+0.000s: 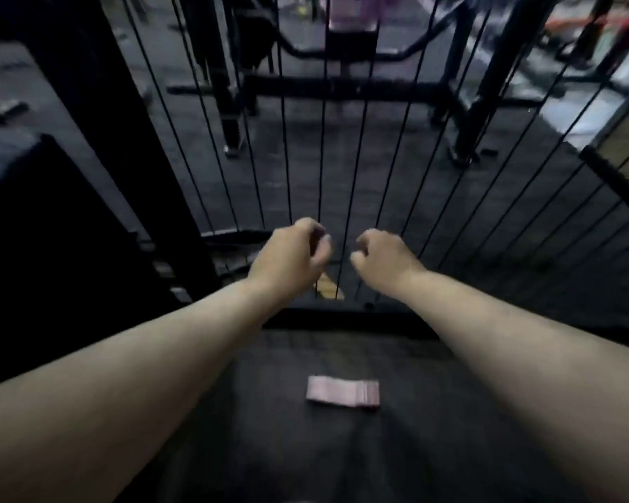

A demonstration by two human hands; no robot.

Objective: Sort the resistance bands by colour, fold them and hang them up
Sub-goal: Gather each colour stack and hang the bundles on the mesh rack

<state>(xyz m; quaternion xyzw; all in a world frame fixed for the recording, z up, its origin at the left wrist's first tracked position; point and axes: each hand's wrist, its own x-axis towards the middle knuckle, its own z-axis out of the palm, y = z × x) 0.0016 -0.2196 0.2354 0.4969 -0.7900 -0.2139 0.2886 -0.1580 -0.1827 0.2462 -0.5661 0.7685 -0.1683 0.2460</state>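
A folded pink resistance band (pixel 343 391) lies flat on the black padded surface (pixel 255 430) near the bottom centre, between my forearms. Both hands are stretched out in front of a black wire grid (pixel 360 147). My left hand (pixel 291 254) has its fingers curled, and a small pale mauve patch shows between thumb and fingers; blur hides whether it is a band. My right hand (pixel 384 254) is curled into a loose fist just to the right, with nothing visible in it. A pink-purple shape (pixel 353 9) shows at the top, beyond the grid.
Dark gym machine frames (pixel 342 88) stand on the black floor beyond the grid. A tall black post (pixel 99 114) and a padded block (pixel 33 197) fill the left side. A yellow floor marking (pixel 327 288) shows behind the bars, below my hands.
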